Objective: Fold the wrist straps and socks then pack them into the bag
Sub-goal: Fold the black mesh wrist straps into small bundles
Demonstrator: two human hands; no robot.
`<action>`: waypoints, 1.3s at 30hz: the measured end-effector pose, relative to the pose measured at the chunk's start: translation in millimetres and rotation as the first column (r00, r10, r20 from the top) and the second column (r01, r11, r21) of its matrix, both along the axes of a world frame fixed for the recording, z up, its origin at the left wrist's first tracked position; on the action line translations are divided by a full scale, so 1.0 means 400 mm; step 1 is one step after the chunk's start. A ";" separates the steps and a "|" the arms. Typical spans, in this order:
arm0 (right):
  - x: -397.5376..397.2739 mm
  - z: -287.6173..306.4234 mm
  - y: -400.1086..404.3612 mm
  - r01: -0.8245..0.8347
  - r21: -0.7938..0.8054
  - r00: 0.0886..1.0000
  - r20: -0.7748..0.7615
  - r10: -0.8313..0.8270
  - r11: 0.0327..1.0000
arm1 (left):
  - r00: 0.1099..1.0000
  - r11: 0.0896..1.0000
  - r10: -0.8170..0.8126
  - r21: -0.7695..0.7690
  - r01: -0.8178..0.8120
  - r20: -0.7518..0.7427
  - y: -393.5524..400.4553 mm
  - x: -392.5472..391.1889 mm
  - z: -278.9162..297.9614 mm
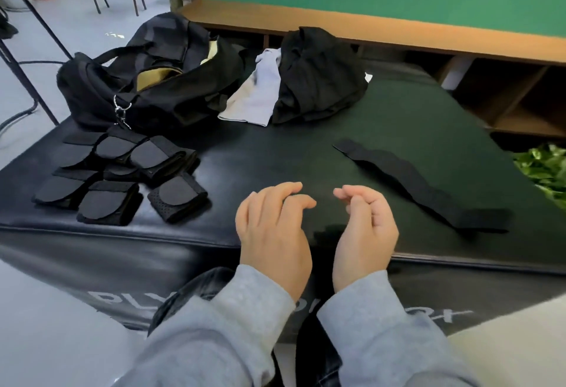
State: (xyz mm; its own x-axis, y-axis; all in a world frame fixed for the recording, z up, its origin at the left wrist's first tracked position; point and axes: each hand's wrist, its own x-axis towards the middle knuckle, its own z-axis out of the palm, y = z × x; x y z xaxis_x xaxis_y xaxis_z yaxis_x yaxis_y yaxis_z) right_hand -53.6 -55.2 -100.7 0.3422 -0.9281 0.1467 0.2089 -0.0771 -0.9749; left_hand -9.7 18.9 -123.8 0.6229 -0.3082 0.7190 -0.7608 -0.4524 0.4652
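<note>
Several folded black wrist straps (119, 178) lie in a cluster at the left of the black padded box (275, 154). One unfolded black wrist strap (422, 187) stretches flat at the right. A black duffel bag (147, 80) stands unzipped at the back left, its tan lining showing. A pale grey sock (260, 92) lies beside a pile of black cloth (318, 80) at the back middle. My left hand (272, 227) and my right hand (364, 227) hover side by side over the box's near edge, fingers loosely curled, holding nothing.
A wooden shelf unit (398, 31) runs along the far side under a green wall. Green leaves (545, 169) show at the right edge. Metal legs of a stand (27, 49) rise at the left over the grey floor.
</note>
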 end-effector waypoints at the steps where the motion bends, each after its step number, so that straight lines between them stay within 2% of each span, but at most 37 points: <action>1: -0.007 -0.001 -0.013 0.027 -0.055 0.999 -0.019 -0.028 0.998 | 1.000 1.000 0.004 0.024 -0.003 -0.025 -0.010 -0.006 -0.004; 5: -0.041 -0.022 -0.095 0.047 -0.334 0.975 -0.191 -0.117 0.942 | 0.994 0.988 0.003 0.151 0.014 -0.111 -0.063 -0.035 -0.043; 7: -0.062 -0.034 -0.137 0.011 -0.428 0.941 -0.301 -0.154 0.904 | 0.996 0.970 -0.007 0.241 0.029 -0.092 -0.075 -0.049 -0.069; 9: -0.084 -0.044 -0.179 -0.041 -0.522 0.880 -0.423 -0.217 0.852 | 0.995 0.946 -0.033 0.319 0.063 -0.097 -0.070 -0.056 -0.083; 11: -0.106 -0.054 -0.219 -0.134 -0.584 0.756 -0.583 -0.298 0.801 | 0.991 0.916 -0.059 0.389 0.101 -0.117 -0.061 -0.058 -0.085; 13: -0.124 -0.058 -0.249 -0.220 -0.577 0.587 -0.722 -0.365 0.787 | 0.992 0.875 -0.081 0.470 0.118 -0.098 -0.053 -0.063 -0.083; 16: -0.132 -0.043 -0.263 -0.272 -0.455 0.352 -0.867 -0.352 0.848 | 0.992 0.847 -0.103 0.517 0.127 -0.074 -0.047 -0.068 -0.084; 18: -0.129 -0.032 -0.265 -0.270 -0.337 0.241 -0.931 -0.276 0.902 | 0.991 0.849 -0.106 0.512 0.133 -0.081 -0.047 -0.069 -0.083; 20: -0.126 -0.028 -0.264 -0.264 -0.280 0.176 -0.955 -0.239 0.923 | 0.990 0.851 -0.106 0.506 0.139 -0.094 -0.047 -0.068 -0.080; 24: -0.126 -0.021 -0.262 -0.221 -0.375 0.172 -0.924 -0.342 0.901 | 0.989 0.851 -0.112 0.504 0.148 -0.101 -0.045 -0.068 -0.081; 27: -0.132 -0.007 -0.264 -0.197 -0.371 0.157 -0.926 -0.344 0.908 | 0.988 0.850 -0.112 0.505 0.150 -0.104 -0.045 -0.065 -0.082; 31: -0.139 0.013 -0.274 -0.234 -0.363 0.074 -0.932 -0.356 0.902 | 0.986 0.853 -0.120 0.496 0.162 -0.116 -0.044 -0.064 -0.081; 33: -0.142 0.023 -0.287 -0.230 -0.296 0.025 -0.954 -0.299 0.927 | 0.985 0.854 -0.125 0.492 0.169 -0.123 -0.043 -0.065 -0.082; 36: -0.151 0.033 -0.304 -0.191 -0.187 0.045 -0.982 -0.181 0.964 | 0.983 0.856 -0.129 0.486 0.175 -0.127 -0.042 -0.063 -0.085; 39: -0.158 0.038 -0.303 -0.221 -0.218 0.064 -0.976 -0.209 0.951 | 0.982 0.860 -0.134 0.477 0.181 -0.132 -0.043 -0.062 -0.085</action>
